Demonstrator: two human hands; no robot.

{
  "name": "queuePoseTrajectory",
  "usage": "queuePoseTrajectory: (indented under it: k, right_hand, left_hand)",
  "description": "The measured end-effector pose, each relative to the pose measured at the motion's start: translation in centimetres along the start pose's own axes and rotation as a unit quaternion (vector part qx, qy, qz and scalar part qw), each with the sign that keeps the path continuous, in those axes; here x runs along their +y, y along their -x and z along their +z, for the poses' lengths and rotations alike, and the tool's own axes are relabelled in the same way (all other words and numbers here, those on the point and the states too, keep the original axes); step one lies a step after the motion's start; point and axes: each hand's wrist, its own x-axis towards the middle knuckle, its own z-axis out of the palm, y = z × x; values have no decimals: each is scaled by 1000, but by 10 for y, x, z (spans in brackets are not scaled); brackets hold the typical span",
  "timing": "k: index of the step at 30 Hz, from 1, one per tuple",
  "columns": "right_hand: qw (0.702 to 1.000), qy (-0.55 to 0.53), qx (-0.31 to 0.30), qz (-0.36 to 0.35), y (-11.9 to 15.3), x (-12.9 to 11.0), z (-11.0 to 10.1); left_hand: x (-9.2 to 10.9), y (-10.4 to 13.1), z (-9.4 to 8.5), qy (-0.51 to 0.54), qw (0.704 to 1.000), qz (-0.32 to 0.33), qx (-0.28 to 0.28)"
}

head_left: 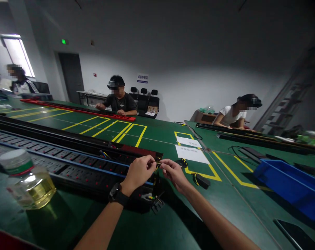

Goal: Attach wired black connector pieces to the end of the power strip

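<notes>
My left hand (139,172), with a black watch on its wrist, is pinched closed at the end of a long black power strip (95,178). Facing it, my right hand (175,174) has its thumb and fingers closed too. Between the fingertips shows a thin yellowish wire (158,165); its ends are hidden. The power strip has rows of sockets, red dots and blue edges. Below my hands lies a small black end piece (156,205) with short coloured wires beside it. A black plug-like block (202,181) with a yellow wire rests right of my right hand.
A bottle of yellow liquid (29,184) stands at the left front. To the right are a blue bin (293,187) and a phone (298,234). Paper sheets (191,153) lie on the green table (162,130). Several people work at tables beyond.
</notes>
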Motion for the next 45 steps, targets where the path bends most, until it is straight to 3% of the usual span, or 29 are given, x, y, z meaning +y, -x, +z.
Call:
queuePoseTrajectory:
  k: [5, 11, 14, 20, 26, 31, 36, 41, 45]
  right_hand:
    - [995, 74, 53, -27, -6, 28, -23]
    - [976, 190, -19, -102, -2, 28, -15]
    - [966, 222, -22, -128, -3, 30, -13]
    - [966, 223, -20, -133, -6, 35, -17]
    - [956, 254, -23, -145, -4, 31, -15]
    - [954, 263, -19, -142, -4, 32, -16]
    - [957, 253, -13, -140, -5, 35, -17]
    - [958, 249, -15, -139, -4, 35, -17]
    - [955, 258, -18, -144, -3, 35, -17]
  left_hand:
    - [-2, -2, -6, -61, 995, -72, -22]
    - [-8, -6, -5, -76, 992, -90, -53]
    - [-7, -12, -4, -105, 988, -89, -66]
    - [9, -32, -7, -223, 968, 21, -112]
    - [1, -51, -4, -188, 973, 8, -131]
    - [-6, -49, -1, -280, 936, 163, -135]
    - [5, -53, 1, -333, 896, 241, -166]
    - [12, -61, 4, -356, 874, 281, -172]
    - [7, -60, 10, -348, 879, 271, -181]
